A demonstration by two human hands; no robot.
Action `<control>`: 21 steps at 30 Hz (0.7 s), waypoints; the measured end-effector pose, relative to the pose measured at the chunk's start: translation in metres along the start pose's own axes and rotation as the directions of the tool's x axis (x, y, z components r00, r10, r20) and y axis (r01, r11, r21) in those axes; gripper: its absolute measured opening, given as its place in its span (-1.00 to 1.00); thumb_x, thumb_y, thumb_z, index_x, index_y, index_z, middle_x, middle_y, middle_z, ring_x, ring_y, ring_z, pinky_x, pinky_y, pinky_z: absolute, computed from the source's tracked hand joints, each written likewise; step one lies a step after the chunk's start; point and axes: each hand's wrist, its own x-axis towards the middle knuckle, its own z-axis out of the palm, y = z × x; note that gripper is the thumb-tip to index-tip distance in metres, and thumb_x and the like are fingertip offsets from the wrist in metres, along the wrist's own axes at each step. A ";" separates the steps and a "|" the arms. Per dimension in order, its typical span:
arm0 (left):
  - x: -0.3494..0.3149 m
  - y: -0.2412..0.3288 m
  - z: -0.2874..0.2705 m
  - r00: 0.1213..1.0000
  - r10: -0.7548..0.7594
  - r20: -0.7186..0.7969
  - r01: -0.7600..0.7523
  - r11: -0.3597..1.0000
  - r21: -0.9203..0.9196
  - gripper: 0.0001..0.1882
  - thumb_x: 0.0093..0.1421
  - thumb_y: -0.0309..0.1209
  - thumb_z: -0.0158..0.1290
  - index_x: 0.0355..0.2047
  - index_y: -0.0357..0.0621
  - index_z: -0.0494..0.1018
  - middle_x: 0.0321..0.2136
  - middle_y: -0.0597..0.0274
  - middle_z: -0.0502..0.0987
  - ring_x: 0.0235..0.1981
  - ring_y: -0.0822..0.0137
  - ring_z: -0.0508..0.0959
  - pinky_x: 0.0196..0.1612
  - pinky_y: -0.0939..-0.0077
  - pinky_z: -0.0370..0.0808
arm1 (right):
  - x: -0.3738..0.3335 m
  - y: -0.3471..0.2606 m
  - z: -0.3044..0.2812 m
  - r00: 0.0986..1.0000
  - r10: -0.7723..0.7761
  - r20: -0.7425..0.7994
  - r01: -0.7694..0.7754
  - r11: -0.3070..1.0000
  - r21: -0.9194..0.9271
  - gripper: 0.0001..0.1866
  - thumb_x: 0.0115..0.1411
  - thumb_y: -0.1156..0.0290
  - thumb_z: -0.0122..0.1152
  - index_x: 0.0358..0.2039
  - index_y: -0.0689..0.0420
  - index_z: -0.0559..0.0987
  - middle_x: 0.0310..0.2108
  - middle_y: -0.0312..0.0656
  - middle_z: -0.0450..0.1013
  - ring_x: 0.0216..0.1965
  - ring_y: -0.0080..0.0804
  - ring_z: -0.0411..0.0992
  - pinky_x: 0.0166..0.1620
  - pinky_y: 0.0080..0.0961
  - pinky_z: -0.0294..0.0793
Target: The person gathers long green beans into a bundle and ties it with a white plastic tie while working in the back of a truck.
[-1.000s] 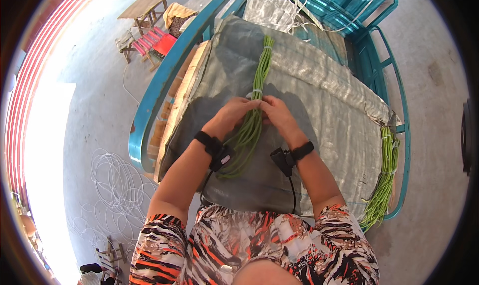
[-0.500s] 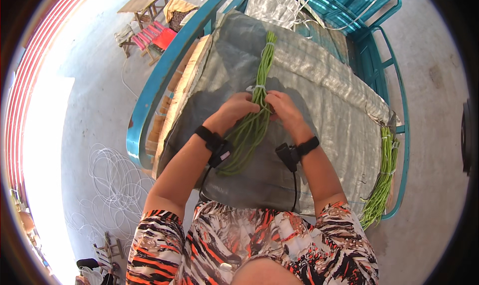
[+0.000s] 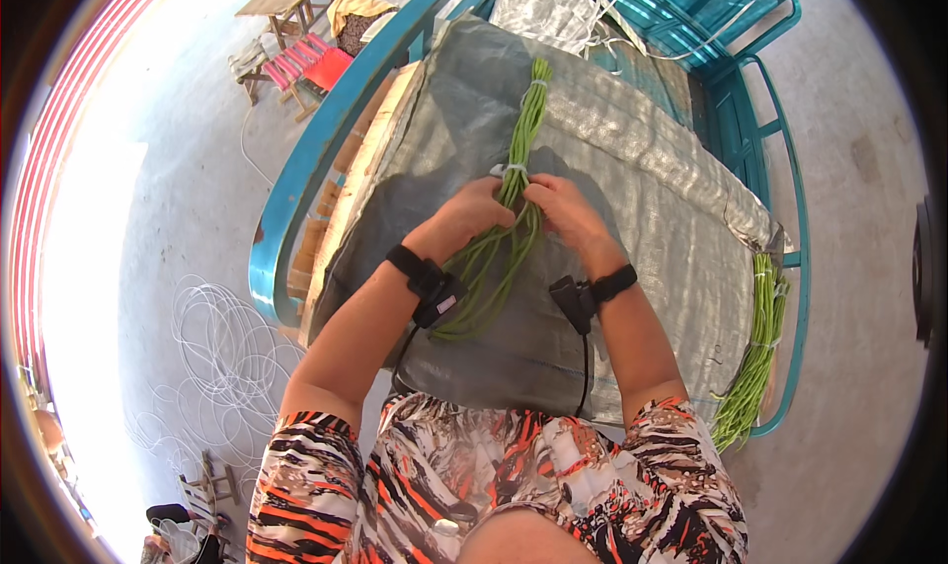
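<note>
A bundle of long green beans (image 3: 528,129) lies on a grey woven sheet (image 3: 652,278), with its far end pointing away from me. White ties (image 3: 514,169) bind it near the far end and at its middle. Just below the middle tie, my left hand (image 3: 476,208) grips the bundle from the left, fingers curled in. My right hand (image 3: 565,208) is closed on the beans from the right, its fingertips partly hidden. The loose near ends fan out and curve left beneath my left wrist. Both wrists wear black straps with small devices.
The sheet covers a blue metal cart (image 3: 272,258) with raised side rails. A second bundle of tied beans (image 3: 755,357) hangs at the right edge. White strapping (image 3: 592,11) lies at the far end. Tangled white cord (image 3: 222,357) and a red-topped stool (image 3: 326,68) are on the floor at left.
The loose near ends of the beans have shifted slightly and spread apart more between my hands. My hands stay at nearly the same spot by the middle tie.
</note>
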 end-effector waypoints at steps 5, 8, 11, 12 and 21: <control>-0.001 -0.003 0.002 0.999 0.009 0.042 -0.008 1.000 -0.022 -0.54 -0.02 -0.62 0.00 -0.04 -0.40 0.31 -0.26 0.11 0.48 -0.35 0.36 0.52 -0.27 0.54 0.47 | 0.000 -0.003 -0.001 0.999 0.031 -0.013 -0.030 0.996 0.081 -0.70 0.11 0.31 0.02 -0.22 0.24 0.51 -0.45 -0.27 0.46 -0.48 -0.52 0.44 -0.44 -0.54 0.44; 0.001 -0.006 0.006 0.994 -0.059 0.096 0.075 0.983 -0.167 -0.54 0.02 -0.62 0.00 -0.01 -0.41 0.28 -0.26 0.10 0.48 -0.36 0.36 0.53 -0.31 0.53 0.50 | 0.004 0.006 -0.006 0.999 0.053 -0.014 -0.050 0.990 0.133 -0.70 0.10 0.31 0.03 -0.23 0.24 0.51 -0.46 -0.27 0.46 -0.48 -0.51 0.43 -0.45 -0.53 0.44; 0.003 -0.017 0.001 0.991 -0.069 0.115 0.102 0.943 -0.315 -0.56 0.07 -0.61 -0.02 0.00 -0.41 0.26 -0.26 0.08 0.48 -0.38 0.35 0.54 -0.35 0.50 0.52 | 0.004 0.003 -0.001 0.998 0.066 -0.006 -0.064 0.986 0.152 -0.72 0.10 0.31 0.04 -0.25 0.23 0.51 -0.46 -0.27 0.45 -0.49 -0.50 0.43 -0.47 -0.52 0.42; 0.003 -0.018 0.002 0.991 -0.070 0.116 0.104 0.944 -0.314 -0.56 0.07 -0.61 -0.02 0.00 -0.41 0.26 -0.26 0.08 0.48 -0.38 0.35 0.54 -0.35 0.50 0.52 | 0.003 0.003 0.000 0.997 0.072 -0.014 -0.069 0.985 0.156 -0.72 0.10 0.31 0.05 -0.27 0.23 0.51 -0.47 -0.27 0.45 -0.49 -0.49 0.43 -0.49 -0.52 0.42; -0.006 -0.048 0.029 0.944 0.268 -0.195 -0.118 0.822 0.557 -0.63 0.15 -0.45 -0.10 -0.05 -0.36 0.24 -0.22 -0.17 0.45 -0.15 -0.05 0.45 -0.06 0.22 0.37 | 0.010 0.022 0.018 0.953 -0.246 -0.176 0.164 0.909 -0.382 -0.65 0.09 0.24 0.13 -0.27 0.30 0.47 -0.39 0.01 0.49 -0.39 -0.16 0.49 -0.33 -0.34 0.44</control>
